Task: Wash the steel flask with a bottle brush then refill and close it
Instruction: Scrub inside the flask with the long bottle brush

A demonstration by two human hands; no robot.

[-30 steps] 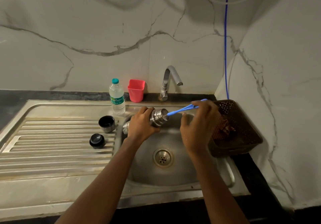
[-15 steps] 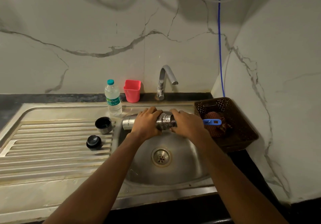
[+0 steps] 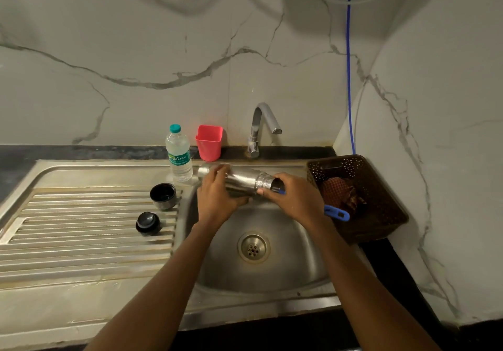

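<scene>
A steel flask point(image 3: 245, 179) lies sideways over the sink basin point(image 3: 272, 263), mouth pointing right. My left hand point(image 3: 217, 201) grips its body. My right hand point(image 3: 296, 201) holds the blue bottle brush; its handle end point(image 3: 336, 212) sticks out to the right, and the brush head is inside the flask, hidden. The flask's steel cup point(image 3: 162, 196) and black stopper point(image 3: 148, 223) stand on the ribbed draining board point(image 3: 81, 228).
A water bottle point(image 3: 178, 157) and a pink cup point(image 3: 209, 142) stand at the back, left of the tap point(image 3: 261, 127). A brown perforated basket point(image 3: 381, 209) with a checked cloth sits right of the basin. Marble walls close in behind and to the right.
The brush has gone from tip at the flask's mouth to deep inside it. My right hand moved left up to the mouth. The view shifted slightly.
</scene>
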